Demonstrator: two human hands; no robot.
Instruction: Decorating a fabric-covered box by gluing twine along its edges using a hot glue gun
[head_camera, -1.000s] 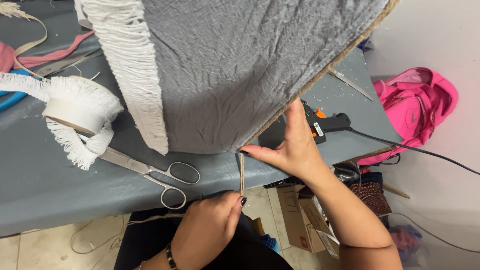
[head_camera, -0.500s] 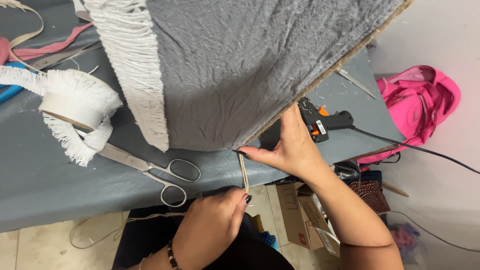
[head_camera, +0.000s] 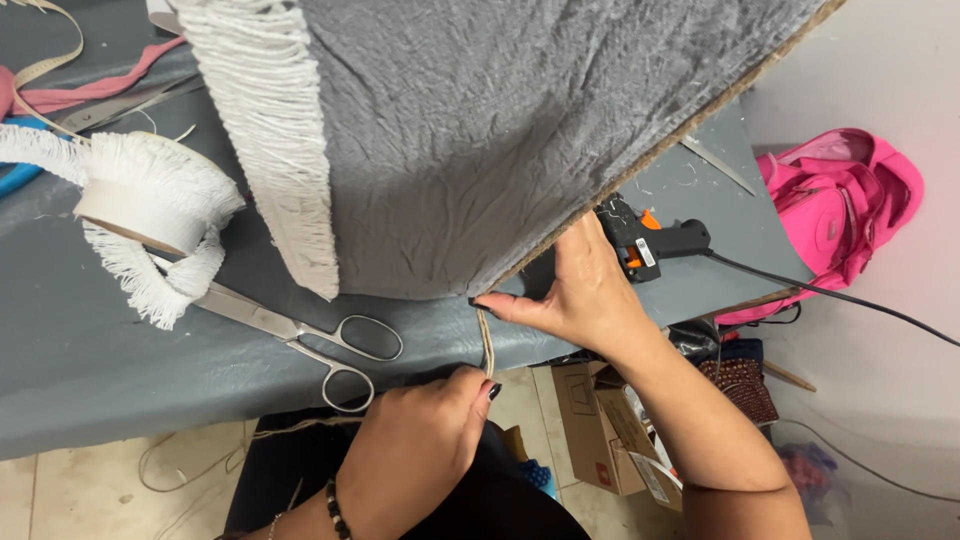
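A grey fabric-covered panel (head_camera: 520, 130) stands tilted on the grey table (head_camera: 90, 380), with white fringe trim (head_camera: 270, 140) along its left side and tan jute cord along its right edge. My right hand (head_camera: 575, 295) presses flat against the panel's lower corner, fingertips on the cord end. My left hand (head_camera: 425, 440) pinches the loose jute cord (head_camera: 487, 345) below that corner and holds it taut. Both hands are close together at the table's front edge.
Scissors (head_camera: 300, 335) lie on the table left of my hands. A roll of white fringe (head_camera: 135, 215) sits at the left. A black and orange glue gun (head_camera: 650, 240) with its cable lies behind my right hand. A pink bag (head_camera: 845, 200) and cardboard boxes (head_camera: 600, 430) are at the right.
The view has shifted slightly. My hands stay at the panel's corner, the left still gripping the cord; the right hand's fingers have slid a little along the edge.
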